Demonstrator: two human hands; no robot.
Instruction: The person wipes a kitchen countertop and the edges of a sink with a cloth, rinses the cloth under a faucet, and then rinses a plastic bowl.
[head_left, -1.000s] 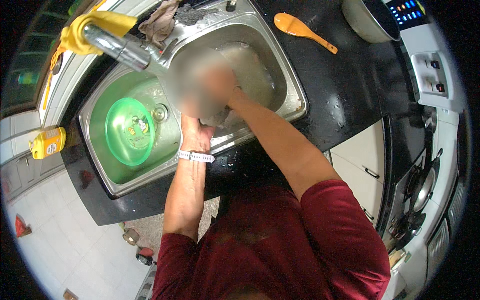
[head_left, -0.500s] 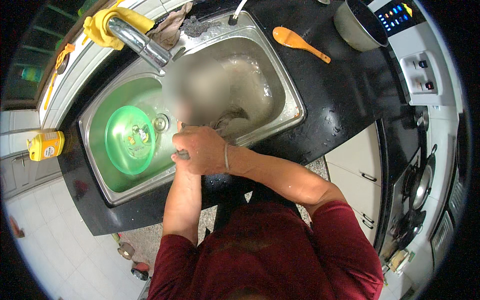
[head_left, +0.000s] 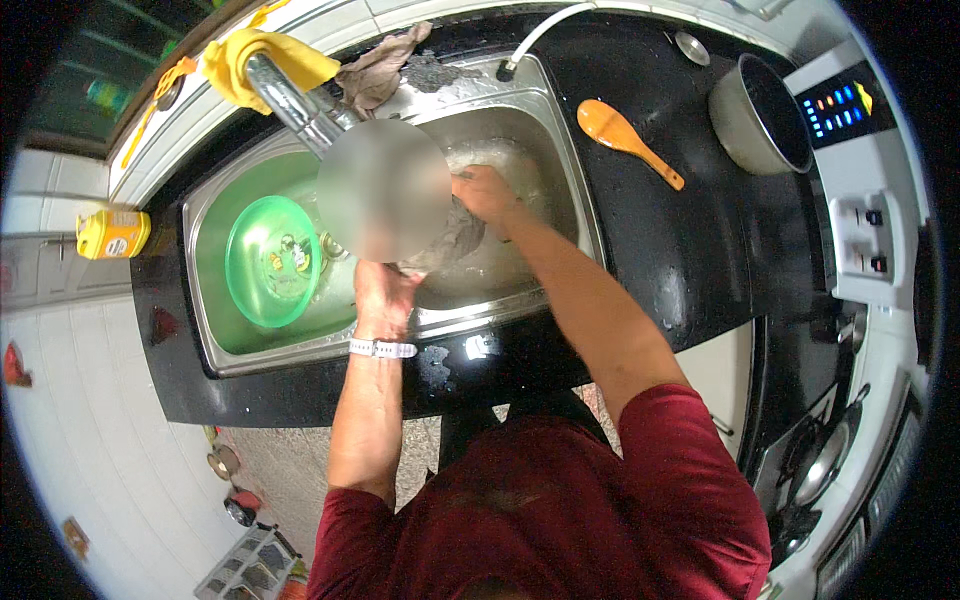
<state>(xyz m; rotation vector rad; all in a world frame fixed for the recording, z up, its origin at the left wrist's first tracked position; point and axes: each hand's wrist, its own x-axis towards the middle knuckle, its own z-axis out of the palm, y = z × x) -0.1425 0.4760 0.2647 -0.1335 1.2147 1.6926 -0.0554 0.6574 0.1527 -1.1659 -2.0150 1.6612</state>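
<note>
A wet grey cloth (head_left: 455, 238) hangs in a bunch over the right basin of the steel sink (head_left: 575, 190). At its near left end is my left hand (head_left: 383, 295), thumb side against the cloth; a blurred patch covers most of its fingers. My right hand (head_left: 487, 192) is closed on the far right part of the cloth, fingers curled, above murky water in the basin. The blur also hides the cloth's left part. In the left basin lies a green bowl (head_left: 240, 300).
Over the sink reaches a faucet (head_left: 290, 100) draped with a yellow cloth (head_left: 235, 70). Crumpled grey rags (head_left: 385, 75) lie behind the basins. On the black counter are an orange rice paddle (head_left: 625, 142) and a pot (head_left: 745, 125). A yellow jug (head_left: 113, 234) stands at the left.
My right hand has moved away from my left wrist, right and farther into the basin. My left wristband is now uncovered, and more grey cloth shows between the hands. The view has shifted.
</note>
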